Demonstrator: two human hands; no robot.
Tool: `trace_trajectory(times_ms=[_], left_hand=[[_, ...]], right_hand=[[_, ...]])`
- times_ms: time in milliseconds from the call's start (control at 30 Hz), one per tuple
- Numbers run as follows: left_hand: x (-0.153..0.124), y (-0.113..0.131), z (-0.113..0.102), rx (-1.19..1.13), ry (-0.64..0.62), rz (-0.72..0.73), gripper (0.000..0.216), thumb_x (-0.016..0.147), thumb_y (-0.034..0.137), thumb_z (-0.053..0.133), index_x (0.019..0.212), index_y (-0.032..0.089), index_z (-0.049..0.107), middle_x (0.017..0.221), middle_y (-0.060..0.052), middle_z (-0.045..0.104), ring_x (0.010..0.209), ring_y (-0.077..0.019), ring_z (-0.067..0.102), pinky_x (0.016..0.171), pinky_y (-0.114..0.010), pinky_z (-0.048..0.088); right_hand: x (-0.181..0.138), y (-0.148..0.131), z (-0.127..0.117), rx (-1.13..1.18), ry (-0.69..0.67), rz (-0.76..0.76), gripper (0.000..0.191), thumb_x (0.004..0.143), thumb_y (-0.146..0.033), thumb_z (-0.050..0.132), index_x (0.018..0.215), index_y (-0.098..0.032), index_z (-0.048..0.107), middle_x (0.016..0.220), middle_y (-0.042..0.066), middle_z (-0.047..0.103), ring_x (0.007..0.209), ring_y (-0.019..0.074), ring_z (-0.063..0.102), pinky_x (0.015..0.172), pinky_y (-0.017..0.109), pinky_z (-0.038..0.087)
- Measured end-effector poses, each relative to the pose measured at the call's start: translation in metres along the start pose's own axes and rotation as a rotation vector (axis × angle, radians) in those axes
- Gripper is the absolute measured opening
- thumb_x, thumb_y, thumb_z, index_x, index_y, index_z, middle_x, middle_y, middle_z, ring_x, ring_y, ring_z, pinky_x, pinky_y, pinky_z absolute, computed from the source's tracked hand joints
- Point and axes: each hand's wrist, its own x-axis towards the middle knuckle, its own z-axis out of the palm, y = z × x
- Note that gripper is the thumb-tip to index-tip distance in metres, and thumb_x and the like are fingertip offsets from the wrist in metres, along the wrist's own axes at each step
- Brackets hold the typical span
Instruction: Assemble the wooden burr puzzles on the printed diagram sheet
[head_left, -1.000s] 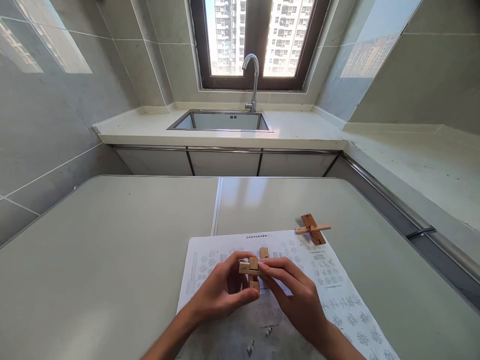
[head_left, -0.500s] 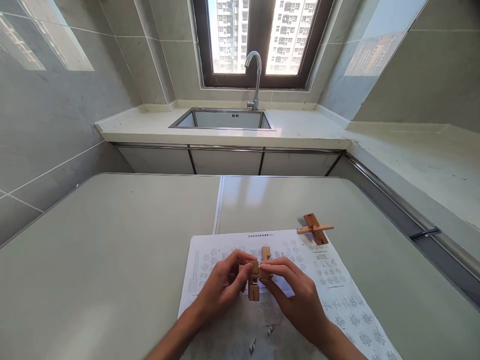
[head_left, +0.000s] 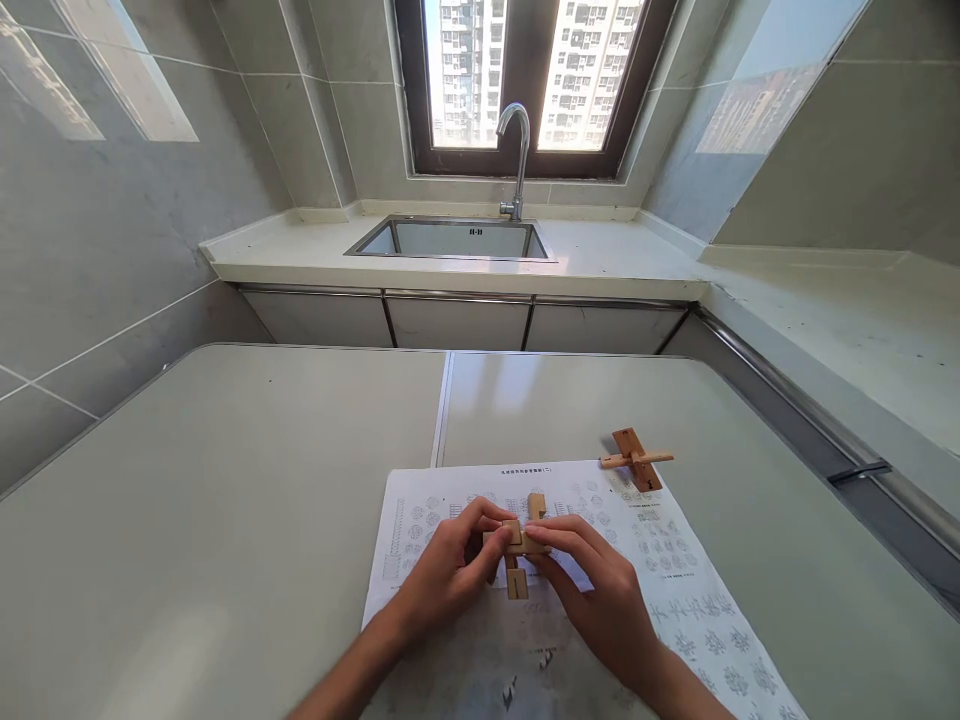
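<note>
Several notched wooden puzzle pieces (head_left: 517, 538) are crossed through one another in front of me, held just above a printed sheet. My left hand (head_left: 459, 560) pinches their left side between thumb and fingers. From the other side, my right hand (head_left: 589, 570) grips the right end, fingers on top and thumb below. One piece's end points down toward me, and another sticks up at the back right. The fingers partly hide how the pieces join. Under both hands lies the white printed sheet (head_left: 675, 610), covered in small line drawings.
A reddish-brown wooden cross-shaped piece (head_left: 636, 459) rests at the sheet's upper right corner. The pale table (head_left: 225, 480) has a seam down its middle. Beyond its far edge are a counter with a sink (head_left: 457, 238), a faucet (head_left: 517, 160) and a window.
The crossed pieces have turned slightly in my fingers; the end pointing toward me now shows as one block instead of two side by side. The whole view has shifted slightly.
</note>
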Motion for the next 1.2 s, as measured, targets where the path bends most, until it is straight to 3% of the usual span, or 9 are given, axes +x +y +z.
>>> trace_trajectory(times_ms=[367,433,533,600,733,867,1033,1200], left_hand=[[-0.001,-0.001,-0.001,-0.041,-0.028,0.015,0.036,0.108,0.051,0.048,0.113,0.018,0.061,0.082,-0.001,0.063,0.070,-0.0138,0.052,0.066,-0.026,0.040],[-0.001,0.000,-0.001,-0.045,-0.048,0.037,0.034,0.101,0.050,0.061,0.116,0.019,0.059,0.088,-0.002,0.065,0.075,-0.0154,0.056,0.067,-0.027,0.043],[-0.001,-0.002,0.000,-0.043,-0.076,0.068,0.055,0.081,0.038,0.085,0.124,0.023,0.056,0.098,-0.003,0.067,0.083,-0.0187,0.061,0.070,-0.028,0.047],[0.000,-0.005,0.001,-0.061,-0.068,0.053,0.060,0.076,0.029,0.088,0.126,0.024,0.055,0.098,-0.002,0.066,0.081,-0.0180,0.061,0.070,-0.028,0.048],[0.001,-0.006,0.002,-0.124,-0.009,0.014,0.053,0.081,0.027,0.085,0.125,0.024,0.055,0.095,0.000,0.062,0.078,-0.0154,0.061,0.071,-0.028,0.049],[0.001,-0.003,-0.001,-0.184,0.024,-0.014,0.052,0.084,0.032,0.085,0.126,0.023,0.055,0.099,-0.003,0.064,0.086,-0.0168,0.062,0.074,-0.029,0.050],[0.002,-0.005,-0.004,-0.236,0.042,-0.041,0.056,0.085,0.037,0.086,0.128,0.023,0.054,0.105,-0.006,0.067,0.089,-0.0179,0.064,0.075,-0.030,0.050],[0.003,-0.007,-0.003,-0.221,0.082,-0.034,0.058,0.083,0.037,0.087,0.129,0.022,0.055,0.101,-0.004,0.065,0.084,-0.0153,0.061,0.074,-0.028,0.049]], right_hand=[[0.003,-0.004,-0.002,0.048,-0.014,0.067,0.031,0.103,-0.012,0.062,0.127,-0.031,0.067,0.109,0.006,0.074,0.099,0.0228,0.075,0.083,0.036,0.065],[0.004,-0.004,-0.003,0.053,-0.006,0.094,0.029,0.103,-0.014,0.063,0.125,-0.031,0.067,0.109,0.005,0.074,0.099,0.0230,0.075,0.082,0.036,0.064],[0.005,-0.004,-0.004,0.058,-0.003,0.150,0.023,0.103,-0.018,0.063,0.121,-0.031,0.068,0.106,0.004,0.074,0.096,0.0231,0.074,0.081,0.036,0.063],[0.006,-0.003,-0.004,0.044,-0.004,0.188,0.021,0.103,-0.022,0.063,0.121,-0.031,0.067,0.108,0.005,0.073,0.099,0.0244,0.073,0.085,0.038,0.063],[0.006,0.002,-0.004,-0.060,-0.005,0.253,0.033,0.101,-0.034,0.066,0.133,-0.030,0.059,0.129,0.010,0.065,0.120,0.0311,0.065,0.101,0.049,0.058],[0.004,0.007,-0.003,-0.167,-0.041,0.303,0.044,0.097,-0.039,0.069,0.138,-0.030,0.054,0.135,0.012,0.057,0.127,0.0348,0.057,0.105,0.055,0.055],[0.002,0.009,-0.001,-0.251,-0.069,0.300,0.047,0.095,-0.037,0.069,0.139,-0.031,0.053,0.130,0.011,0.058,0.122,0.0342,0.059,0.100,0.054,0.057],[0.003,0.012,-0.002,-0.287,-0.062,0.329,0.035,0.097,-0.032,0.066,0.131,-0.029,0.056,0.112,0.009,0.065,0.104,0.0316,0.064,0.088,0.049,0.059]])
